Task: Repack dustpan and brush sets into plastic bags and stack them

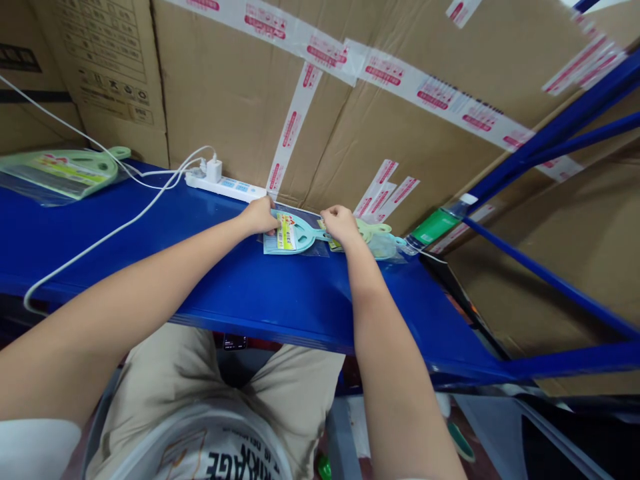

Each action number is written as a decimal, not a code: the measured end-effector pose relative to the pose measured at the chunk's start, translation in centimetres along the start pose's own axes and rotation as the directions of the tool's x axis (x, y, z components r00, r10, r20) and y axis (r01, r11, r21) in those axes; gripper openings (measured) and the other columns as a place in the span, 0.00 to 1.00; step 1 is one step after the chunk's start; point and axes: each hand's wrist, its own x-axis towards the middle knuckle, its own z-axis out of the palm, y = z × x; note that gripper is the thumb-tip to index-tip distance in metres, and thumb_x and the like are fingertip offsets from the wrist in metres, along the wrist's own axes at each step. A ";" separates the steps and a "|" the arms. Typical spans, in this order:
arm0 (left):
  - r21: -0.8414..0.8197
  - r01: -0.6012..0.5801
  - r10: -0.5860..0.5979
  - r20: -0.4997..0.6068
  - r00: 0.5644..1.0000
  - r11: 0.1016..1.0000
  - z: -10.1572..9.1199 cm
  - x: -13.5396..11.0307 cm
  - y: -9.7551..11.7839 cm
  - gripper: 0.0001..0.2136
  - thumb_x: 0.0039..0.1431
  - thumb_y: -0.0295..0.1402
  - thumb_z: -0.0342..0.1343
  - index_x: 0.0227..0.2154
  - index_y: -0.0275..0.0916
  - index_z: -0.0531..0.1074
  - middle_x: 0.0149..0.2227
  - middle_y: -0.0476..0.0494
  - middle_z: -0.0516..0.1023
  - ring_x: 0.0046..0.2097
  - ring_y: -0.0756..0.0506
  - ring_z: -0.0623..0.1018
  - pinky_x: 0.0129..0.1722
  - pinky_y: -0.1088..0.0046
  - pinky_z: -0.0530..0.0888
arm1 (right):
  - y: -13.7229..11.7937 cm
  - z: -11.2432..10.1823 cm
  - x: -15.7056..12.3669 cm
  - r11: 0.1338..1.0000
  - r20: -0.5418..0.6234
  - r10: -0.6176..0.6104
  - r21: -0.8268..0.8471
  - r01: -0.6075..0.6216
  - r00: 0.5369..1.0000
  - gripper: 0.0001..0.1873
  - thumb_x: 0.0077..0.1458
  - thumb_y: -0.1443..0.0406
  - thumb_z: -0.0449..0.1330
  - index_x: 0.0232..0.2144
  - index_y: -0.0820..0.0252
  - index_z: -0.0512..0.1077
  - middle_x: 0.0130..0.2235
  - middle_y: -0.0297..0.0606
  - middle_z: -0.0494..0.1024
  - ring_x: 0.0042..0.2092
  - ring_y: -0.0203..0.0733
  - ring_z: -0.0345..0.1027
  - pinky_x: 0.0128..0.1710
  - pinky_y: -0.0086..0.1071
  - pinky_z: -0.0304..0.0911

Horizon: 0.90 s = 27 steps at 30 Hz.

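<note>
the left hand's [261, 217] thumb and fingers pinch the far left edge of a light-blue dustpan [300, 229] in its clear plastic wrap; the right hand's [341, 224] fingers curl together beside its handle end, and whether they grip it one cannot tell. the pan sits between both hands over the far half of a blue shelf [280, 287], straight lip to the left, rounded back and handle to the right, with cut-outs and a bright yellow label [287, 232]. right of it lie a pale-green handle [379, 228] and another bluish wrapped piece [384, 248], then a tilted green-labelled bottle [434, 227]. a white power strip [235, 189] lies to the far left; farther left, a wrapped pale-green dustpan [75, 172]. taped cardboard [225, 100] stands behind.
</note>
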 end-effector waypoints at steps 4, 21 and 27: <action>0.104 -0.037 0.038 -0.013 0.999 0.994 0.0 -0.2 0.0 0.27 0.58 0.27 0.61 0.61 0.30 0.66 0.35 0.40 0.83 0.38 0.42 0.85 0.37 0.71 0.76 | 0.2 0.0 0.0 0.995 -0.009 -0.013 -0.097 0.012 1.000 0.14 0.62 0.66 0.56 0.43 0.64 0.80 0.45 0.47 0.85 0.50 0.49 0.77 0.49 0.34 0.68; 0.356 -0.014 0.067 -0.135 0.989 0.934 -2.0 -0.1 -1.3 0.24 0.64 0.36 0.55 0.61 0.32 0.68 0.52 0.29 0.81 0.57 0.35 0.79 0.55 0.64 0.73 | -0.3 0.9 -1.1 0.894 0.262 -0.094 -0.403 0.197 0.961 0.29 0.73 0.60 0.41 0.55 0.67 0.78 0.60 0.54 0.77 0.63 0.52 0.70 0.61 0.36 0.60; 0.240 0.064 -0.031 -0.138 0.990 0.969 -2.8 0.8 -2.7 0.25 0.63 0.35 0.57 0.61 0.31 0.69 0.45 0.30 0.84 0.51 0.36 0.83 0.51 0.65 0.75 | -0.6 1.5 -1.2 0.911 0.259 -0.051 -0.383 0.152 0.964 0.33 0.74 0.58 0.39 0.55 0.73 0.78 0.59 0.61 0.77 0.64 0.55 0.70 0.62 0.39 0.61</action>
